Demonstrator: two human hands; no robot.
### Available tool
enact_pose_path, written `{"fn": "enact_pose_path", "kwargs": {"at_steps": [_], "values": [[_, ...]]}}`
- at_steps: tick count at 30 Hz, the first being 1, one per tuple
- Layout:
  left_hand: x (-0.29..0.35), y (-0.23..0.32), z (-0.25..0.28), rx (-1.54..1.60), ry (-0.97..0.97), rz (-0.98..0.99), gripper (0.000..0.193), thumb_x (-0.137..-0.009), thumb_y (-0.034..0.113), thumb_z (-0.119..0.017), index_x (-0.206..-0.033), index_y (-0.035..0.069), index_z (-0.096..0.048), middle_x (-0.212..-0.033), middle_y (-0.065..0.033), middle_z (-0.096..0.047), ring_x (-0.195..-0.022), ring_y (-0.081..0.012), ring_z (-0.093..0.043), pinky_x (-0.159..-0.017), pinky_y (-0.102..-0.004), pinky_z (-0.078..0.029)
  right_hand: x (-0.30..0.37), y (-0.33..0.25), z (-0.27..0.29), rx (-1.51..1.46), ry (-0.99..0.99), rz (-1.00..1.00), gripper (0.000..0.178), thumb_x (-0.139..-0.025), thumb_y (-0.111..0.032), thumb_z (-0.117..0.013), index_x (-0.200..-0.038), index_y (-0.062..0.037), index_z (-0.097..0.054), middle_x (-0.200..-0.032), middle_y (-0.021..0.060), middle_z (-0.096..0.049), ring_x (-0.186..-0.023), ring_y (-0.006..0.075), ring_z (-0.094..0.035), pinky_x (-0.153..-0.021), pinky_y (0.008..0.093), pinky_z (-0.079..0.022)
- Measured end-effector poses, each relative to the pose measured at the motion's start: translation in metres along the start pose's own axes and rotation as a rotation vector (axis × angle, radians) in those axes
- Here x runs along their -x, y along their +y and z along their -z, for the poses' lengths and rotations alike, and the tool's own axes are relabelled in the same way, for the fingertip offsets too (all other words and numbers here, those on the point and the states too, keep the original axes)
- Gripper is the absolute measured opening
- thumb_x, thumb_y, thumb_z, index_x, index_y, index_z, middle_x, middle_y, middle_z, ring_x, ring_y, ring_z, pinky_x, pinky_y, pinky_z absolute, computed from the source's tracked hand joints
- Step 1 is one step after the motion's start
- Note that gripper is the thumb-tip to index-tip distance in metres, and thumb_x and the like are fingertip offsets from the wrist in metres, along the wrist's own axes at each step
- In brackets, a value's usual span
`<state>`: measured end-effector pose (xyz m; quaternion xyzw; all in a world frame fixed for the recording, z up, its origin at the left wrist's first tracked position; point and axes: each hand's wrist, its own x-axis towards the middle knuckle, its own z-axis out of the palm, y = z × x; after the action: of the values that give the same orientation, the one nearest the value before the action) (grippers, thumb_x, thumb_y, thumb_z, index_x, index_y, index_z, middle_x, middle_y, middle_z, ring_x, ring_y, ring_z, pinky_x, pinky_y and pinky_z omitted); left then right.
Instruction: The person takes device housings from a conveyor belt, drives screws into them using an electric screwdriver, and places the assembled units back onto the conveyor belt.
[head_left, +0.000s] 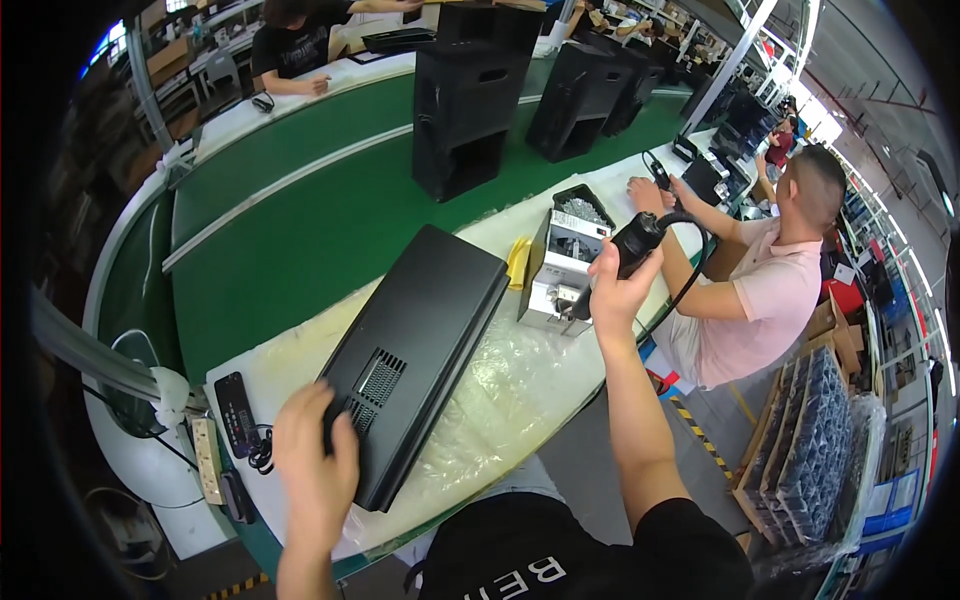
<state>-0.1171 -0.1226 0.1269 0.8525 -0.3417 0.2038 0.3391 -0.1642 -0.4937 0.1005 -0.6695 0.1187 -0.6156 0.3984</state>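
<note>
A long black case (pixel 425 300) with a slotted vent lies slantwise on the plastic-covered worktop in front of me. My left hand (pixel 312 455) is at its near left edge, thumb and fingers apart, with nothing held. Whether the fingertips press on the case I cannot tell. To the right, my right hand (pixel 622 292) is wrapped around a black electric screwdriver (pixel 638 242), raised beside a box (pixel 545 265) of small metal parts. A thick black cable (pixel 700 240) loops from the tool's upper end. The tool's lower end is partly hidden by my hand.
Behind that box sits a black tray of screws (pixel 582 205). A yellow item (pixel 518 262) lies between box and case. At left are a black control panel (pixel 235 412) and a power strip (pixel 207 460). Tall black speaker cabinets (pixel 465 120) stand on the green conveyor (pixel 300 260). A co-worker (pixel 765 270) sits at right.
</note>
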Motion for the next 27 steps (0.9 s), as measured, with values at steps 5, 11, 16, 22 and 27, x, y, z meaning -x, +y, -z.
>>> {"fn": "enact_pose_path", "kwargs": {"at_steps": [5,11,16,22,27], "values": [[0.102,-0.040,0.000,0.093,0.352,0.472,0.040,-0.079,0.007,-0.059,-0.117,-0.003,-0.047,-0.116,-0.0178,-0.050,-0.107,-0.0302,-0.048,-0.098,-0.0402,-0.036,0.000,-0.078,-0.025,-0.166,-0.089,-0.077,0.044,-0.091,-0.013,-0.055,-0.127,-0.0002,-0.034,-0.090,0.0098,-0.060,-0.052,0.0112,-0.052,-0.046,0.0243,-0.045],[0.078,-0.036,-0.034,0.765,0.335,0.724,0.052,-0.081,0.009,-0.059,-0.129,-0.002,-0.040,-0.126,-0.0144,-0.049,-0.119,-0.0236,-0.044,-0.104,-0.0353,-0.031,0.010,-0.190,-0.087,-0.598,-0.252,0.004,0.063,-0.095,-0.037,-0.051,-0.139,-0.0005,-0.025,-0.098,0.0154,-0.057,-0.055,0.0146,-0.052,-0.047,0.0256,-0.047],[0.085,-0.040,-0.046,0.973,0.509,0.624,0.046,-0.082,0.015,-0.060,-0.121,-0.002,-0.042,-0.122,-0.0152,-0.050,-0.112,-0.0217,-0.048,-0.099,-0.0344,-0.036,0.053,-0.240,-0.150,-0.763,-0.499,0.021,0.073,-0.094,-0.048,-0.050,-0.143,-0.0045,-0.017,-0.100,0.0142,-0.056,-0.057,0.0138,-0.055,-0.049,0.0267,-0.048],[0.084,-0.045,-0.053,1.025,0.574,0.574,0.044,-0.080,0.018,-0.062,-0.115,-0.001,-0.044,-0.115,-0.0136,-0.051,-0.106,-0.0206,-0.049,-0.095,-0.0331,-0.038,0.080,-0.250,-0.185,-0.854,-0.779,-0.054,0.083,-0.091,-0.045,-0.057,-0.145,-0.0024,-0.011,-0.097,0.0153,-0.058,-0.057,0.0149,-0.057,-0.051,0.0256,-0.048],[0.082,-0.045,-0.054,1.042,0.563,0.571,0.044,-0.079,0.016,-0.061,-0.115,-0.001,-0.044,-0.116,-0.0136,-0.048,-0.105,-0.0212,-0.049,-0.095,-0.0331,-0.037,0.096,-0.237,-0.199,-0.898,-0.800,-0.023,0.082,-0.090,-0.040,-0.061,-0.146,-0.0039,-0.012,-0.094,0.0146,-0.058,-0.056,0.0149,-0.056,-0.050,0.0252,-0.047]]}}
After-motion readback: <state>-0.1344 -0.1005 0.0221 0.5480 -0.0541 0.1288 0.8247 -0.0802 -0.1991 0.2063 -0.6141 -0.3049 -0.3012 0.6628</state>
